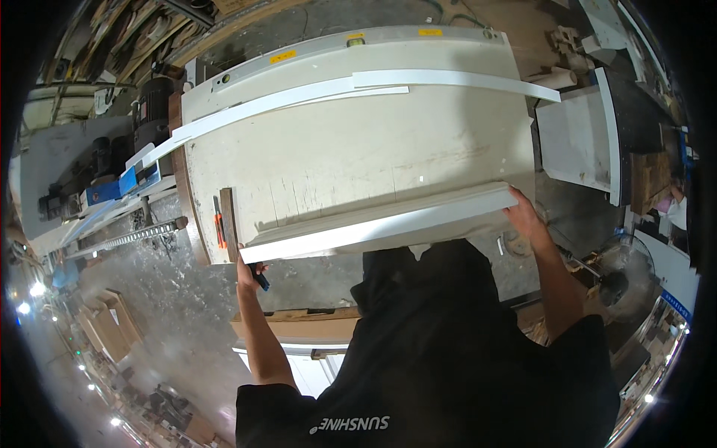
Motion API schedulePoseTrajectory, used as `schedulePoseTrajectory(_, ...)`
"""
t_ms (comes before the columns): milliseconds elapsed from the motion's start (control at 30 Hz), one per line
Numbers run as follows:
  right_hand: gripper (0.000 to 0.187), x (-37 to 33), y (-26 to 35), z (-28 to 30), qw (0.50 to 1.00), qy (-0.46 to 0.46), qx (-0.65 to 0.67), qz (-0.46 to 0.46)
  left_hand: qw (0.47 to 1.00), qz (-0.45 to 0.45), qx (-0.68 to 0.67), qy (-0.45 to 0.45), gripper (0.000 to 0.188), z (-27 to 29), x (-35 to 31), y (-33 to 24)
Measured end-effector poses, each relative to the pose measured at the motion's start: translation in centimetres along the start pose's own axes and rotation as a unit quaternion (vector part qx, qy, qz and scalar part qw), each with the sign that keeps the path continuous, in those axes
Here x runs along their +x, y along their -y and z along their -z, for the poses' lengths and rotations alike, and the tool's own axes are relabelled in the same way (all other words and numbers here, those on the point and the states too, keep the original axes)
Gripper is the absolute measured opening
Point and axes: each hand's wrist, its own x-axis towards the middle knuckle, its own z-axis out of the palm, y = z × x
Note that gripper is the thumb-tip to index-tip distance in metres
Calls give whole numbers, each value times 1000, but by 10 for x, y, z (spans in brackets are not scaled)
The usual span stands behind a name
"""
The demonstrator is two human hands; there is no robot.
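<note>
A long white board [388, 226] lies along the near edge of the table, against a stack of pale strips [358, 214]. My right hand [525, 215] grips its right end, fingers bent over the corner. At the other end is my left hand [249, 276], closed around a small dark tool with a blue part [261, 278]; its exact kind is hard to make out. The left fingertips touch or nearly touch the board's left end. Close by, a brown wooden block [228, 224] and an orange-handled tool [219, 224] lie on the table.
Across the far side of the pale table [343, 157] run long white strips [463, 78], overhanging both sides, with a spirit level [314, 55] behind them. A grey cabinet [575, 138] stands right of the table, machinery [153, 104] left. Cardboard [110, 325] lies on the floor.
</note>
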Motion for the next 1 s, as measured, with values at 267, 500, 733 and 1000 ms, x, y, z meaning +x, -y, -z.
schedulePoseTrajectory(267,53,24,-24,-26,995,72,-71,-10,997,-27,-74,-9,56,47,31,-16)
schedulePoseTrajectory(500,71,18,-48,-53,995,-15,-94,43,976,-128,14,-178,59,96,32,-48)
schedulePoseTrajectory(733,83,15,-64,-45,994,25,-36,103,824,-368,385,-191,53,3,10,-162)
schedulePoseTrajectory(1000,73,3,-70,-61,979,-11,-80,187,562,-317,755,116,51,-314,29,-97)
